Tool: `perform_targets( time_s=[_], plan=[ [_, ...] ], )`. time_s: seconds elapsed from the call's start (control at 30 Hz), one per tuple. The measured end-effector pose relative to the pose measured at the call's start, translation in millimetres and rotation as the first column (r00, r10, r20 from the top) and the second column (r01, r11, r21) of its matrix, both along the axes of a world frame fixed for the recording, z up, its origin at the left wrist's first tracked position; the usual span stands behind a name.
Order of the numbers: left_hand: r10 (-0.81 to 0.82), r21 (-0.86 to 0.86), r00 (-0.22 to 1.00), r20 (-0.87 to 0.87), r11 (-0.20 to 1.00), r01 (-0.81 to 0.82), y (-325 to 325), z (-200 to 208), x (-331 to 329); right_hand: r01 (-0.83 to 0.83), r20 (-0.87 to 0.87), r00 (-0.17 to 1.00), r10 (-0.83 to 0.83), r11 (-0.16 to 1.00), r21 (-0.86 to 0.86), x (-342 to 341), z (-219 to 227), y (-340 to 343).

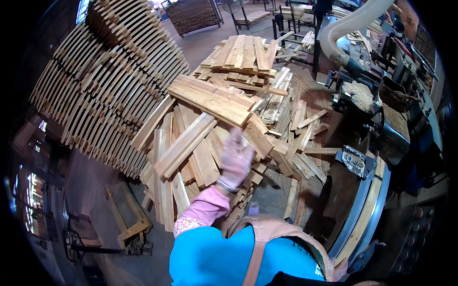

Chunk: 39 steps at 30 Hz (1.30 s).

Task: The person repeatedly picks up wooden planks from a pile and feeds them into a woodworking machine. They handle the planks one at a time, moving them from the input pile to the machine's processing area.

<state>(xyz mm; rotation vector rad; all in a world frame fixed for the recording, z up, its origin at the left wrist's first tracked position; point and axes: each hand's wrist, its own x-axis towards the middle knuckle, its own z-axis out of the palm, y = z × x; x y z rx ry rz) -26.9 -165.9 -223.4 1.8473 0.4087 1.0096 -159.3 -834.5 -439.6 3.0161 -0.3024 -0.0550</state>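
My left hand (234,164), in a pale pinkish glove, reaches out over a heap of wooden planks. Its fingers are stretched and apart, slightly smeared, with nothing between them. Just beyond the fingertips lies a thick plank (210,101) across the top of the heap. Left of the hand, another plank (185,145) slants over several loose boards. A shorter board (258,139) tilts down right beside the thumb. My right hand does not show; a tan apron (274,226) and blue clothing fill the lower middle.
At right, a machine bed (355,214) carries a long wood strip between metal rails. Shavings (359,95) lie on the machinery under a ribbed hose (334,40). Tall stacked slats (109,81) rise at left, above a pallet jack (136,231). Offcuts (305,164) litter the floor.
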Motion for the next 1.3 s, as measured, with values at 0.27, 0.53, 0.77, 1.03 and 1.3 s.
perform_targets(
  time_s=[0.27, 0.53, 0.77, 1.03, 1.3],
  plan=[
    [0.608, -0.384, 0.791, -0.067, 0.716, -0.583, 265, -16, 72, -0.168, 0.405, 0.907, 0.114, 0.98, 0.101, 161, 51, 72],
    [0.504, -0.633, 0.828, -0.246, 0.563, -0.531, 291, 7, 85, -0.045, 0.261, 0.965, 0.003, 0.987, 0.156, 294, 52, 95],
    [0.015, -0.444, 0.942, 0.336, 0.884, 0.144, 35, 75, 109, -0.393, 0.391, 0.823, 0.411, -0.085, 0.916, 300, 155, 322],
    [-0.704, -0.576, 0.699, 0.127, 0.521, 0.63, -194, 20, 151, -0.626, 0.604, 0.756, 0.25, 0.544, 0.559, 197, 147, 252],
    [-0.807, -0.872, 0.587, -0.062, 0.33, 0.362, -180, -85, 110, 0.169, 0.284, 0.925, -0.254, 0.942, 0.29, -24, 65, 103]
  ],
)
